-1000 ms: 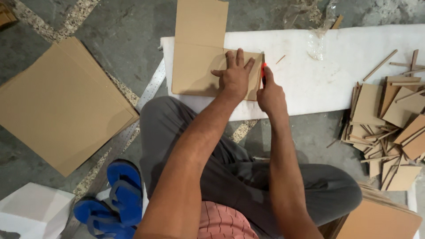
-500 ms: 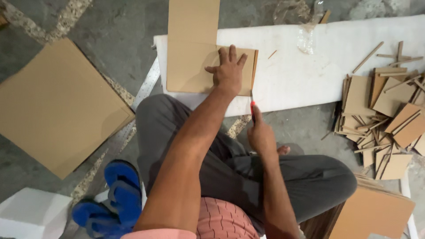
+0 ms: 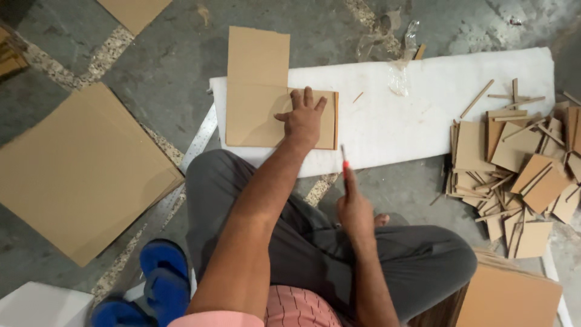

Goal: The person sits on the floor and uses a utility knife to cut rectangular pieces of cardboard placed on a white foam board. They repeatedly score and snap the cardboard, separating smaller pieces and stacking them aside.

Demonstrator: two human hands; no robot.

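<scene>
The right hand [image 3: 354, 209] has pulled back off the cardboard [image 3: 257, 100] toward the lap, fingers closed round a red-tipped knife [image 3: 344, 162] pointing up, so the cut along that edge looks finished. The left hand [image 3: 302, 121] stays open, palm down, pinning the cardboard on the white pad [image 3: 423, 115].

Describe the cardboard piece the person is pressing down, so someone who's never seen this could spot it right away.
Find the long white foam sheet on the grey floor. At its near left end lies a tan cardboard piece, with the left hand flat on its lower right part. Unlike the small offcuts piled at the right, it is large, L-shaped and overhangs the sheet's far edge.
</scene>
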